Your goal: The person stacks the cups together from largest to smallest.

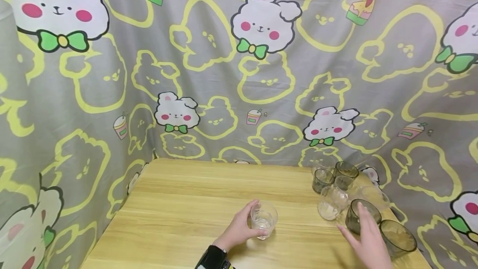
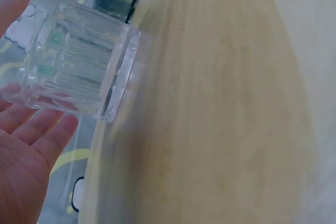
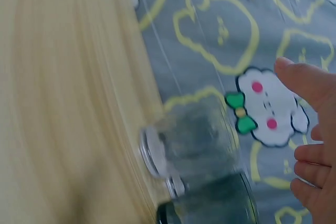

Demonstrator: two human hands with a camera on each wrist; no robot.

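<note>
Now the left hand (image 1: 239,229) curls its fingers around a clear glass (image 1: 263,220) on the wooden table (image 1: 186,219); the right hand (image 1: 367,240), fingers relaxed and apart, touches a smoky glass (image 1: 359,215).

One table (image 1: 179,202); two hands, left (image 1: 239,229) and right (image 1: 367,242); four clear glasses (image 1: 263,219); four smoky dark glasses (image 1: 397,238).

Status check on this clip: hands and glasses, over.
Left hand grips clear glass. Right hand open, reaching a smoky glass. Other glasses crowd close.
</note>
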